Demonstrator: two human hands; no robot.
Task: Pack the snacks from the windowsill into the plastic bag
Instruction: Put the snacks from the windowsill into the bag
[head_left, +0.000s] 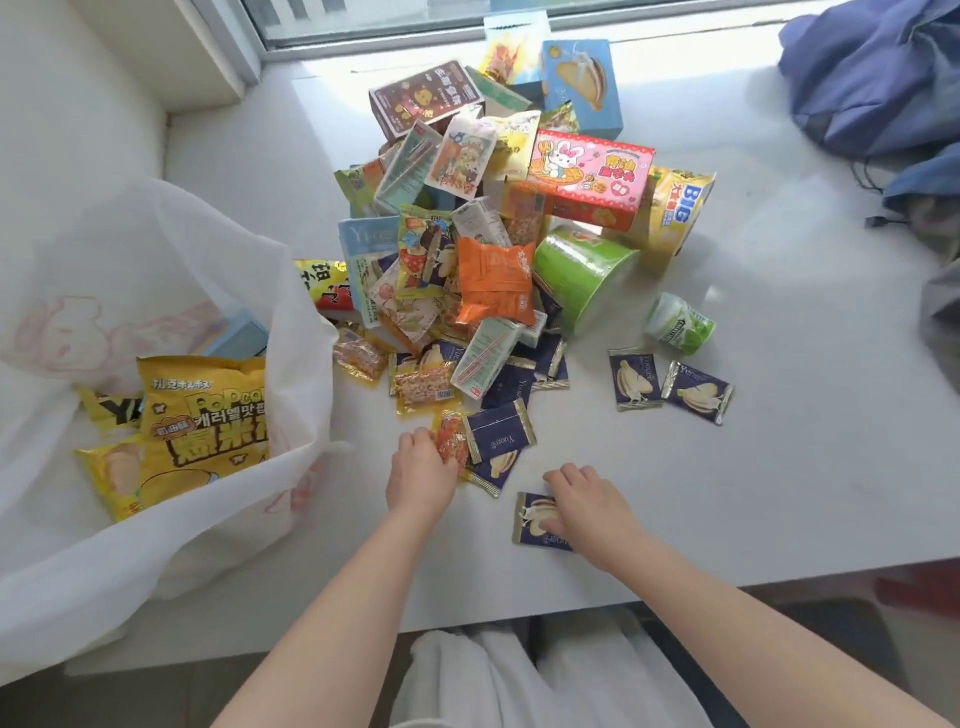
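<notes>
1. The left hand (423, 470) had its fingers curled round a small, crinkly orange packet (451, 441) at the near edge of the heap, gripping its lower end.
2. The right hand (589, 501) lay over a flat navy sachet (527, 519) with gold crimped edges, fingers bent down on its right half. It seemed to be pinching the sachet, though whether the sachet had left the surface could not be told.
3. Both pieces were on the smooth white windowsill (753, 493), just in front of the loose pile (483, 234) of mixed snack boxes and pouches that reached back toward the window.
4. The white translucent plastic bag (171, 249) gaped open at the left, beside the pile's near-left edge, with a yellow foil popcorn bag (202, 415) already inside.
5. The small sachets looked light, thin and slick. Lying flat on a smooth sill, each was probably easiest to take by a crimped seam, or to slide until an edge lifted.
6. Their contents were likely brittle, so a gentle pinch would suit better than a squeeze.
7. The glossy green tub (582, 275), lying on its side in the pile, looked stiff and bulky and would want a whole hand round its body.
8. Most of the pile was not yet packed.
</notes>
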